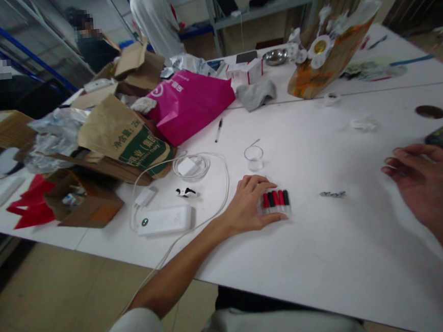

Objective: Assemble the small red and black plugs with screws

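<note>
Your left hand [249, 204] pinches a clear case [280, 209] of red and black pieces [275, 198] between thumb and fingers; small dark bits [333, 194] lie right of that grip; your right hand [430, 183] is loosely spread, farther right.

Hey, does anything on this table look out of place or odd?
Yes: a white cable loops loosely across the table and trails over its front edge, so it might snag. A crumpled white scrap lies toward the right, like litter.

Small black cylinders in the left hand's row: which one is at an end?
The rightmost black cylinder; the other black cylinder sits between two red cylinders.
</note>
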`<state>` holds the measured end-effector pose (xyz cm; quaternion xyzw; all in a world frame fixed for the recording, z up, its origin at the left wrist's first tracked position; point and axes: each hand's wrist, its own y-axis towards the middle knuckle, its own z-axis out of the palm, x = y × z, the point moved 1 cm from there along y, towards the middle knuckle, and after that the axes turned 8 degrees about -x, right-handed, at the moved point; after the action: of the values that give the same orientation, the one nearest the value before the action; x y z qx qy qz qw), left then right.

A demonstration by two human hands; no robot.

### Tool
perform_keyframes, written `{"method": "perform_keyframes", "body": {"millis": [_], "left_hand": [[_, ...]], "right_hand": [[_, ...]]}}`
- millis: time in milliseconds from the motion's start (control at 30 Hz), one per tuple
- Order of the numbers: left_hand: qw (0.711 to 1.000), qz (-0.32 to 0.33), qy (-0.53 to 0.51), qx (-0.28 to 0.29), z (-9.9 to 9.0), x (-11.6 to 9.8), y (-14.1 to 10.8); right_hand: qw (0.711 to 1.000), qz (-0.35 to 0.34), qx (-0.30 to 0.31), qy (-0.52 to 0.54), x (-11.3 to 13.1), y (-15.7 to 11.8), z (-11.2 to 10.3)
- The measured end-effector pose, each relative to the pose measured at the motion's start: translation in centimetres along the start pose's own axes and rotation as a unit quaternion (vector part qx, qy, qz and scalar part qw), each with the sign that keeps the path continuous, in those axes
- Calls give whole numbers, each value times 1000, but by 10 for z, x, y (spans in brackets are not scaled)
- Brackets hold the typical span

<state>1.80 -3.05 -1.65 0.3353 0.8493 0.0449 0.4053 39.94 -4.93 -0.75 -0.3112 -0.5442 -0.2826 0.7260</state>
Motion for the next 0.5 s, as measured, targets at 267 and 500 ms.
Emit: {"method": "perform_keyframes", "body": {"millis": [267, 500], "left_hand": [[999, 10, 32, 21, 1, -2, 0], [999, 13, 45, 27, 4, -1, 0]], "right_hand": [[1000, -3, 0, -5, 1, -2, 4], [1000, -19, 17, -12, 1, -4, 4]]}}
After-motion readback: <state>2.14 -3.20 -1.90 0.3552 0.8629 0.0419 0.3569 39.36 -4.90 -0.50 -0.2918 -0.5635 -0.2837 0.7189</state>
